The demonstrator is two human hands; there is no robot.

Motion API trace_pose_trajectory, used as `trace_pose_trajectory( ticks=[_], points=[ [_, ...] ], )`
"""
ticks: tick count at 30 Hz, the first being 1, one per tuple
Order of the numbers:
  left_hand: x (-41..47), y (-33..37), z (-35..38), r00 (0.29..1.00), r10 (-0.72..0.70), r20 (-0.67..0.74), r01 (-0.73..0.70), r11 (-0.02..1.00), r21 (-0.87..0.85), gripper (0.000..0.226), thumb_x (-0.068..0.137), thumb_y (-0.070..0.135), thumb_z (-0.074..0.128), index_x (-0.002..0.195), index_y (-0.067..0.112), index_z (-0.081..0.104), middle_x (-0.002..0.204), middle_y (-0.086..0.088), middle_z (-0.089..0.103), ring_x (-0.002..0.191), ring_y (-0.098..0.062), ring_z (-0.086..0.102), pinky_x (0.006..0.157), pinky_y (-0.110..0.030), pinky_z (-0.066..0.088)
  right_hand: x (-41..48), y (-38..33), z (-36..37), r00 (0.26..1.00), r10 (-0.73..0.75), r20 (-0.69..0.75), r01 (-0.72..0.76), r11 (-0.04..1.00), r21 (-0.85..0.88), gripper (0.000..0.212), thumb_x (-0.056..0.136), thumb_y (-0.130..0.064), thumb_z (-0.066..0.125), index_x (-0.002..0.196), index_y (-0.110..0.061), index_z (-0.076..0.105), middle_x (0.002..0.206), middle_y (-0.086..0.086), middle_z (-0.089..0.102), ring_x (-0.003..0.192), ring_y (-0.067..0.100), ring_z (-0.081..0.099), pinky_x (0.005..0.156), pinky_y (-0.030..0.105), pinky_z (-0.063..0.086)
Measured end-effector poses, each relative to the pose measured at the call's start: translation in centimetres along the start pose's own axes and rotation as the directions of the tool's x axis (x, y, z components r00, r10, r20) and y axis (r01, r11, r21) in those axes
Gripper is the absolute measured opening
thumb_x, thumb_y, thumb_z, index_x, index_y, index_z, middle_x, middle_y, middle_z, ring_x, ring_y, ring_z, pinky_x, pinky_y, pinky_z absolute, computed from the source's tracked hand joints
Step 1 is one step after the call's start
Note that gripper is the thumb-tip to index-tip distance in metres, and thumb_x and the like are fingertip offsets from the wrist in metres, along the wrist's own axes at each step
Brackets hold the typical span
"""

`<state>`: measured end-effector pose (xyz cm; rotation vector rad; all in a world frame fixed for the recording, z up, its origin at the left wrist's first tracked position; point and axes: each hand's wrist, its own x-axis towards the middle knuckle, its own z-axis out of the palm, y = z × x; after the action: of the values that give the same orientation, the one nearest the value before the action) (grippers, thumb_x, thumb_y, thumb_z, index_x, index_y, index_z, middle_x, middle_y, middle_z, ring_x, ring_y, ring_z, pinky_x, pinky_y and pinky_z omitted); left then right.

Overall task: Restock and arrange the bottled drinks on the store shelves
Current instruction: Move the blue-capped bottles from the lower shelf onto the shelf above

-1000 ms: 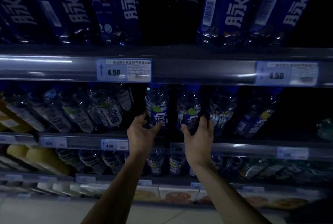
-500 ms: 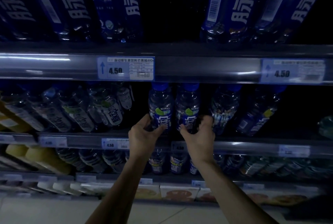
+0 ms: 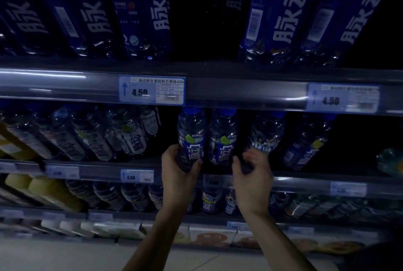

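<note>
I'm facing up the middle shelf (image 3: 218, 174). My left hand (image 3: 177, 167) wraps the base of a blue-capped bottle (image 3: 192, 137) below the 4.50 price tag (image 3: 152, 90); my right hand (image 3: 253, 170), blurred, half-curled, holds nothing. Next, I judge, it takes the neighbouring bottle (image 3: 223, 137).

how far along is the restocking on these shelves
Mostly done by the look of it: the top shelf and the lower rows are stocked. In hand: the left hand grips a blue-label bottle on the middle shelf; the right hand is blurred beside its neighbour. Left: dark gaps on the top shelf's middle and the middle shelf's right.
</note>
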<state>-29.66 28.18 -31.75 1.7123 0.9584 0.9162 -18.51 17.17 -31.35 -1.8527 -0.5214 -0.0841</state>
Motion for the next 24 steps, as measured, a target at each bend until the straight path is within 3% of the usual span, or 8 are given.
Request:
trace_pose_trajectory(
  ticks=[3, 5, 8, 12, 14, 16, 20, 24],
  points=[
    [-1.5, -0.6, 0.8, 0.995, 0.095, -0.006, -0.092, 0.975, 0.202, 0.04, 0.081, 0.03, 0.072, 0.114, 0.025, 0.05, 0.116, 0.006, 0.048, 0.104, -0.007, 0.05, 0.083, -0.025, 0.046, 0.6, 0.7, -2.2, 0.989, -0.002, -0.149, 0.007, 0.999, 0.031, 0.032, 0.081, -0.017, 0.073, 0.103, -0.022, 0.05, 0.097, 0.003, 0.056, 0.086, 0.001, 0.057, 0.073, 0.014, 0.048],
    [-2.6, -0.7, 1.6, 0.984, 0.173, 0.042, -0.177, 0.937, 0.302, 0.042, 0.082, 0.029, 0.071, 0.117, 0.023, 0.05, 0.117, 0.005, 0.046, 0.107, -0.011, 0.047, 0.086, -0.027, 0.043, 1.3, 1.5, -3.2, 0.981, 0.036, -0.189, -0.035, 0.999, 0.011, 0.043, 0.08, -0.019, 0.075, 0.114, -0.016, 0.048, 0.11, 0.006, 0.049, 0.097, 0.003, 0.052, 0.086, 0.012, 0.041],
    [-3.8, -0.9, 3.2, 0.905, 0.395, 0.159, -0.424, 0.803, 0.419, 0.039, 0.083, 0.029, 0.068, 0.117, 0.013, 0.057, 0.112, -0.006, 0.056, 0.101, -0.023, 0.053, 0.082, -0.036, 0.049, 2.2, 2.3, -3.2, 0.984, 0.143, -0.105, -0.145, 0.989, -0.015, 0.068, 0.08, -0.032, 0.075, 0.135, -0.011, 0.04, 0.132, 0.008, 0.045, 0.119, 0.02, 0.046, 0.1, 0.03, 0.038],
    [-4.9, -1.6, 5.2, 0.791, 0.516, 0.329, -0.611, 0.646, 0.456, 0.044, 0.087, 0.035, 0.059, 0.122, 0.008, 0.057, 0.121, -0.01, 0.061, 0.114, -0.03, 0.054, 0.094, -0.043, 0.047, 3.6, 2.7, -2.4, 0.985, 0.163, -0.048, -0.164, 0.986, -0.019, 0.081, 0.079, -0.035, 0.076, 0.143, -0.008, 0.034, 0.142, 0.012, 0.045, 0.129, 0.029, 0.043, 0.107, 0.046, 0.039],
    [-5.3, -1.9, 5.8, 0.777, 0.495, 0.389, -0.629, 0.609, 0.482, 0.048, 0.089, 0.039, 0.054, 0.125, 0.008, 0.057, 0.124, -0.011, 0.06, 0.117, -0.033, 0.054, 0.095, -0.048, 0.047, 4.0, 2.9, -2.1, 0.986, 0.162, -0.04, -0.162, 0.987, 0.007, 0.079, 0.078, -0.033, 0.077, 0.14, -0.007, 0.036, 0.136, 0.013, 0.048, 0.125, 0.03, 0.046, 0.105, 0.045, 0.041],
    [-5.4, -2.0, 6.0, 0.806, 0.433, 0.405, -0.592, 0.607, 0.53, 0.054, 0.088, 0.044, 0.05, 0.128, 0.008, 0.055, 0.126, -0.011, 0.059, 0.12, -0.035, 0.052, 0.096, -0.049, 0.046, 4.1, 3.2, -2.3, 0.987, 0.159, -0.026, -0.159, 0.987, 0.017, 0.076, 0.079, -0.032, 0.077, 0.138, -0.008, 0.036, 0.131, 0.012, 0.051, 0.119, 0.026, 0.049, 0.101, 0.04, 0.044],
    [-5.5, -2.4, 5.9, 0.843, 0.351, 0.408, -0.538, 0.583, 0.609, 0.059, 0.086, 0.047, 0.056, 0.13, 0.009, 0.052, 0.126, -0.012, 0.059, 0.12, -0.033, 0.052, 0.101, -0.048, 0.043, 4.5, 3.9, -2.8, 0.99, 0.138, 0.024, -0.139, 0.99, 0.023, 0.065, 0.076, -0.032, 0.077, 0.128, -0.017, 0.041, 0.105, -0.003, 0.056, 0.09, 0.01, 0.052, 0.074, 0.016, 0.044],
    [-5.5, -2.5, 5.8, 0.877, 0.306, 0.37, -0.479, 0.619, 0.623, 0.061, 0.084, 0.048, 0.06, 0.132, 0.011, 0.05, 0.128, -0.01, 0.057, 0.121, -0.031, 0.051, 0.101, -0.048, 0.043, 4.9, 4.3, -3.2, 0.98, 0.131, 0.149, -0.142, 0.988, 0.063, 0.048, 0.076, -0.034, 0.071, 0.115, -0.026, 0.044, 0.101, 0.0, 0.063, 0.095, 0.019, 0.061, 0.079, 0.033, 0.052]
  ],
)
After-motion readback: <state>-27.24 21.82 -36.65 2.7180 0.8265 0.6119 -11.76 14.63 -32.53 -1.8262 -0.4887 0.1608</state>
